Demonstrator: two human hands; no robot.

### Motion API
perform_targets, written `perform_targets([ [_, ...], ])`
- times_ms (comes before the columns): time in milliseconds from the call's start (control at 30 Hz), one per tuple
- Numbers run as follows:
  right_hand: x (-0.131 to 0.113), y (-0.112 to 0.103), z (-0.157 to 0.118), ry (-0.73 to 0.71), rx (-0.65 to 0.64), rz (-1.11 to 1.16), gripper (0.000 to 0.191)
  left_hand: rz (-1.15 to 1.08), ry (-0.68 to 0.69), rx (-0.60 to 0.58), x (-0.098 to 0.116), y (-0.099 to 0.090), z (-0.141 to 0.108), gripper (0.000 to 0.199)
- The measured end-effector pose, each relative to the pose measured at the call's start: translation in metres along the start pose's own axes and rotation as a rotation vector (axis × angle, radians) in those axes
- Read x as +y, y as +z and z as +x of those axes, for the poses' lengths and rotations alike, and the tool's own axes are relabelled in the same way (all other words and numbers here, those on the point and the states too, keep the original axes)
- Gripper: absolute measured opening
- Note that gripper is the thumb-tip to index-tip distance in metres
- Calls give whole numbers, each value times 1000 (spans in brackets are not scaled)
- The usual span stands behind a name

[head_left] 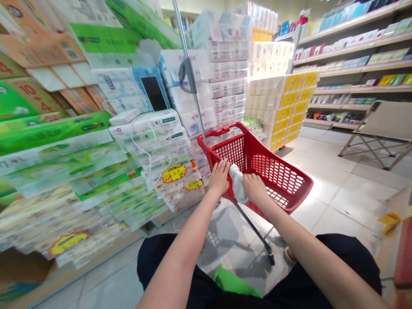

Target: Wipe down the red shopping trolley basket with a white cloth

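Observation:
A red plastic shopping cart with a perforated basket stands in front of me, tilted in this view. My left hand is on the near left rim of the basket, with its fingers laid over the edge. In my right hand is a crumpled white cloth, pressed against the near rim just right of my left hand. The cloth hangs down over the outside of the basket. My right fingers are curled round it, and their tips are partly hidden. Below, a grey metal leg of the cart ends in a caster.
Stacked tissue packs fill the left side. A phone leans there beside a white cable. A metal pole rises behind the cart. Right are a folding chair and shelves. Something green lies between my legs.

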State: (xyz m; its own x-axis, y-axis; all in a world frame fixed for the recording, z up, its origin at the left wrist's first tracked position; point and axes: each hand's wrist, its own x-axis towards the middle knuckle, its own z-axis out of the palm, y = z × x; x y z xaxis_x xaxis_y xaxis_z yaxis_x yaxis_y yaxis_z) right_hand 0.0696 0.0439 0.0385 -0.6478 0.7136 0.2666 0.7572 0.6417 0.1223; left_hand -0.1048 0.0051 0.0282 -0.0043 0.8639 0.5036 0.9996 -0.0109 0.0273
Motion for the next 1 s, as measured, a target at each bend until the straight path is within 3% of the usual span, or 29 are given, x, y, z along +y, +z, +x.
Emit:
perform_targets([
  [100,-10,3,20,-4,4,10,29,17,-14,6,0,1,-1,77],
  [200,-4,3,11,-30,-3,12,28,28,-8,1,-1,1,-2,77],
  [367,34,1,-48,-56,-19,0,17,25,11,-15,-4,1,-1,85],
  [500,70,12,-103,-87,56,47,17,30,15,-19,-4,1,2,84],
  [633,85,22,-129,-63,132,79,21,39,31,-14,-4,1,4,80],
  [767,69,16,-110,-23,84,17,26,43,32,-24,-3,1,5,80],
  [1000,7,5,-8,10,13,44,31,44,-1,-1,2,2,0,78],
])
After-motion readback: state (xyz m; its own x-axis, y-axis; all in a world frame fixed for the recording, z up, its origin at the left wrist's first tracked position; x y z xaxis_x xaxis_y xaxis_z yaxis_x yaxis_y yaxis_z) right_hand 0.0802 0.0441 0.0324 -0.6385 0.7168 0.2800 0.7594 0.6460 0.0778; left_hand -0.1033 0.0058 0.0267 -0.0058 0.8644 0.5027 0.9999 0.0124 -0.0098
